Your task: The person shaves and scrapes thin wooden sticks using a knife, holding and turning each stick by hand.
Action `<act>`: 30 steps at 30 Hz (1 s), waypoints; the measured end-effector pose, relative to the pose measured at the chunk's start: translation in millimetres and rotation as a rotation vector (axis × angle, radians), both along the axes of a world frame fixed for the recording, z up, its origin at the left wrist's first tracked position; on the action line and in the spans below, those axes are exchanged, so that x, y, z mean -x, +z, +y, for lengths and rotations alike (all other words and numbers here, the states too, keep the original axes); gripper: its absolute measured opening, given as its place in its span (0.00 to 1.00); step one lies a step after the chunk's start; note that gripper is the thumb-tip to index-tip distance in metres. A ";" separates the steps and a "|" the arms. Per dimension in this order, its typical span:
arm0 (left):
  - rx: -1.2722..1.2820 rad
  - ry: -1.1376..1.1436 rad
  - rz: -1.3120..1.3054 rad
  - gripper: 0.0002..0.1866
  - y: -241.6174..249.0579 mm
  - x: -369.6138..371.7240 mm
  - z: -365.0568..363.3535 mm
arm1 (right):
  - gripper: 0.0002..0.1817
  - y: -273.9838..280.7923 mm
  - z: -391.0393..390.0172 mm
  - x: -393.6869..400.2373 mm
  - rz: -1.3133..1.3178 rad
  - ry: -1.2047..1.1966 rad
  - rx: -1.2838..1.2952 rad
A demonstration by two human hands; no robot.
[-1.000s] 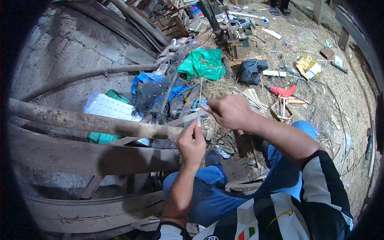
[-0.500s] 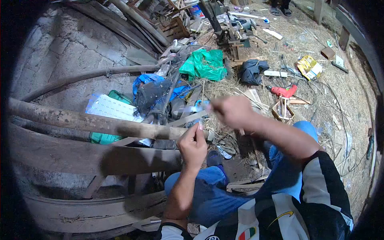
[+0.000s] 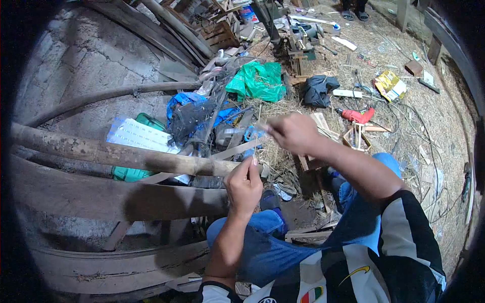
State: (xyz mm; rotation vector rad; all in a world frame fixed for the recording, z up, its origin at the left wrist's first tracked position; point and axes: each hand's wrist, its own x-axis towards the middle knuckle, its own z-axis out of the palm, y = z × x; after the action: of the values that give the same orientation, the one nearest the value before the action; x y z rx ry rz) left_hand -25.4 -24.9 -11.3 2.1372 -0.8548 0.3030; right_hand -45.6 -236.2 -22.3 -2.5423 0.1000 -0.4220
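My left hand [image 3: 244, 183] is above the end of a thick bamboo pole [image 3: 126, 155], thumb and fingertips pinched together. Between them is the pale lower end of a thin stick [image 3: 260, 109], which points up and away from me. My right hand [image 3: 295, 133] is higher and to the right, fingers closed. A light, blurred piece shows at its fingertips beside the stick; its kind I cannot make out. Behind the hands, a flat grey strip [image 3: 237, 150] slants over the pole's end.
A green plastic bag [image 3: 257, 82], a black bag [image 3: 320, 91] and a red power drill [image 3: 357, 115] lie on the straw-strewn floor. A white printed sheet [image 3: 139, 135] is behind the pole. Cables [image 3: 427, 129] run along the right. A person's sandalled feet [image 3: 355, 15] are at the top.
My right hand, smeared by motion before, is now slightly farther from me and sharper. The bluish-white streak left of it is gone. My left hand keeps its pinch in nearly the same place.
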 end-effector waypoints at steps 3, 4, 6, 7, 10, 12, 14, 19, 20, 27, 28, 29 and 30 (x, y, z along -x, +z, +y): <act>-0.048 -0.004 0.029 0.08 -0.3 4.6 1.8 | 0.19 0.9 -31.3 -15.4 0.052 -0.175 -0.067; -0.025 -0.022 0.011 0.08 -1.0 3.5 1.2 | 0.19 -1.5 -27.9 -14.7 0.045 -0.176 -0.064; -0.015 -0.017 -0.033 0.08 -2.3 1.8 1.7 | 0.19 -5.6 -14.1 -9.2 0.038 -0.094 0.013; -0.023 -0.015 -0.028 0.08 -2.5 0.2 2.1 | 0.19 -7.2 -15.8 -10.5 0.041 -0.093 0.012; -0.014 -0.014 0.002 0.09 -9.4 2.2 4.4 | 0.21 -13.7 -32.1 -15.7 0.033 -0.198 -0.053; 0.024 -0.013 -0.001 0.10 -12.2 -4.6 3.6 | 0.22 -11.2 -43.0 -19.9 0.020 -0.246 -0.062; 0.176 0.059 0.483 0.12 -16.6 -9.2 7.7 | 0.24 -2.5 -35.3 -10.3 -0.072 -0.240 -0.164; 0.483 0.013 1.070 0.13 0.3 -11.3 5.8 | 0.18 -8.4 11.9 11.3 -0.212 -0.039 -0.177; 0.481 0.011 1.069 0.13 -0.3 -11.6 5.1 | 0.17 -11.1 19.5 13.9 -0.240 0.009 -0.130; 0.652 -0.038 1.061 0.12 -2.2 -7.7 6.6 | 0.11 -15.3 29.8 15.5 -0.187 0.109 0.020; 0.623 -0.023 1.057 0.11 -1.1 -5.8 6.9 | 0.09 -11.4 25.3 10.6 -0.204 0.068 0.022; 0.623 -0.021 1.059 0.11 1.1 -3.3 6.7 | 0.09 -2.9 15.5 8.6 -0.109 0.010 -0.090; 0.626 -0.016 1.089 0.11 4.1 -0.8 5.2 | 0.09 -5.8 16.5 8.1 -0.108 0.010 -0.088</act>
State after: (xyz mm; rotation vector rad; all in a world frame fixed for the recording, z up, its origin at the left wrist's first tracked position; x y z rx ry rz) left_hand -24.6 -19.7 -7.1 1.3694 -0.0904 -0.5200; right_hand -53.7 -219.7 -28.1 -2.4278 0.0637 -0.5384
